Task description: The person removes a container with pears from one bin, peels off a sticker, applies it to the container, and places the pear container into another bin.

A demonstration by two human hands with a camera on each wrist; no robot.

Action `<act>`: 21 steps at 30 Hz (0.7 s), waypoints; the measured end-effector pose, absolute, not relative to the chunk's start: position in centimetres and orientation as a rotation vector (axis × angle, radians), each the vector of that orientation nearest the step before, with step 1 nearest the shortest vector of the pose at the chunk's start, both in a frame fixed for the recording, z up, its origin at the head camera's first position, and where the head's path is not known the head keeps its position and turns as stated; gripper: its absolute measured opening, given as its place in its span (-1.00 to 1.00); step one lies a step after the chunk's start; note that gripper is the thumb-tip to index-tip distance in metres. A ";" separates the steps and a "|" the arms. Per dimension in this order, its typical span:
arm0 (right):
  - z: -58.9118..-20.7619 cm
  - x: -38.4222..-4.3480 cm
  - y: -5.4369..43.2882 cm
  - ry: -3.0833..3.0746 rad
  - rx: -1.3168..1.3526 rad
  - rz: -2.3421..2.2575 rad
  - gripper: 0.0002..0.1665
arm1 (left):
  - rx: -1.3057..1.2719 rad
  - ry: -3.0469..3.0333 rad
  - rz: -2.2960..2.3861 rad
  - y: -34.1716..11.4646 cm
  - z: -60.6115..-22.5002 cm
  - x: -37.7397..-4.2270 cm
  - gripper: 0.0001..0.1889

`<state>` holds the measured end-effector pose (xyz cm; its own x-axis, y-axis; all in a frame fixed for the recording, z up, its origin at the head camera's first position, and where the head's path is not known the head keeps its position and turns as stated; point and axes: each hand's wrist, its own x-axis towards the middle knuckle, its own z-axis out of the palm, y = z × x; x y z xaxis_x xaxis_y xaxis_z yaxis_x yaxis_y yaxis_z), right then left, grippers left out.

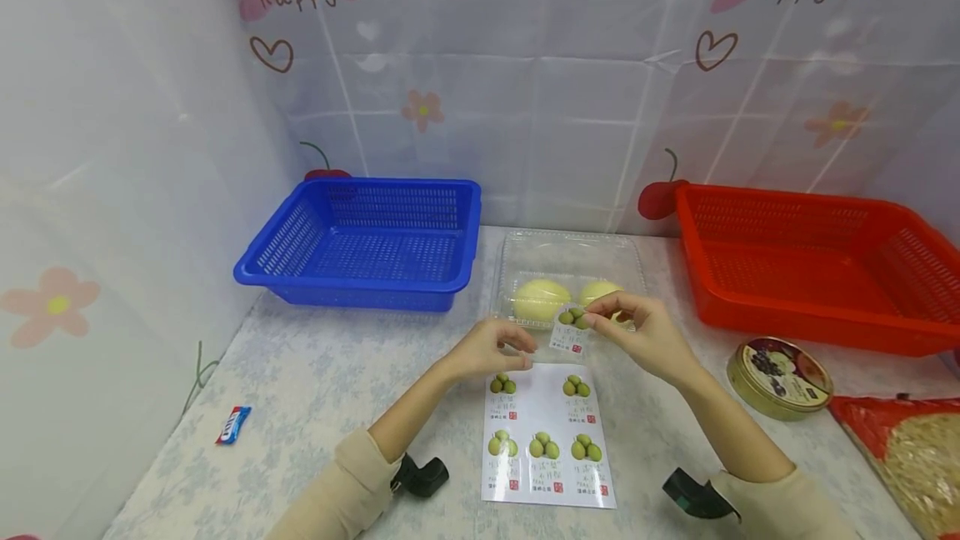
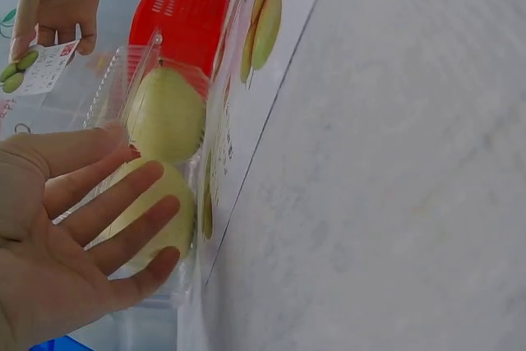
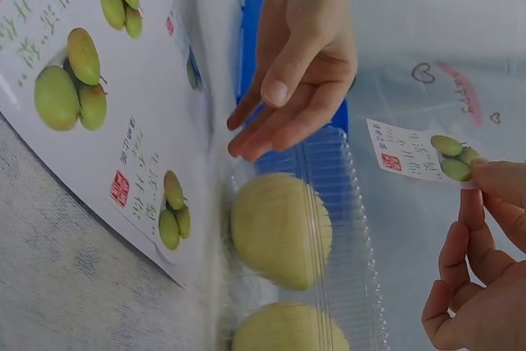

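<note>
My right hand (image 1: 649,338) pinches a small white label (image 1: 567,340), printed with green pears, by its upper corner between thumb and fingertips. In the right wrist view the label (image 3: 408,152) hangs clear of the sheet, its printed face showing. My left hand (image 1: 489,350) is just left of it, fingers apart and loosely bent, holding nothing. Below both hands lies a glossy label sheet (image 1: 537,407) with several matching labels and a bare spot in its top row. Behind them stands a lidded clear plastic box (image 1: 572,252) containing two pale yellow-green pears (image 1: 541,301).
At the back left is a blue basket (image 1: 375,294), and at the back right a red basket (image 1: 817,319). A round tin (image 1: 780,377) sits before the red one, beside a red bag (image 1: 922,457). A small blue-and-red packet (image 1: 234,425) lies far left.
</note>
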<state>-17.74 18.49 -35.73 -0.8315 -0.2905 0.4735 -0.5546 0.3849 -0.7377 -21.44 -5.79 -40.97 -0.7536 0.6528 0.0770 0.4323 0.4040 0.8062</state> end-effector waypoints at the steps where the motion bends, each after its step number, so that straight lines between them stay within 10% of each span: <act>1: -35.6 -17.9 18.6 -2.383 0.746 1.425 -0.89 | 0.966 2.402 1.268 -5.8 -40.8 -21.4 -0.78; 21: -33.8 -21.9 19.7 -2.487 0.664 1.409 -0.88 | 1.050 2.855 1.463 -5.0 -37.3 -22.6 -0.58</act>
<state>-21.89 19.68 -33.83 -0.8775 -0.2806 0.3889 -0.4778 0.4428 -0.7587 -22.60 -5.03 -37.28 -0.7817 0.4184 0.4624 0.6198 0.4385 0.6508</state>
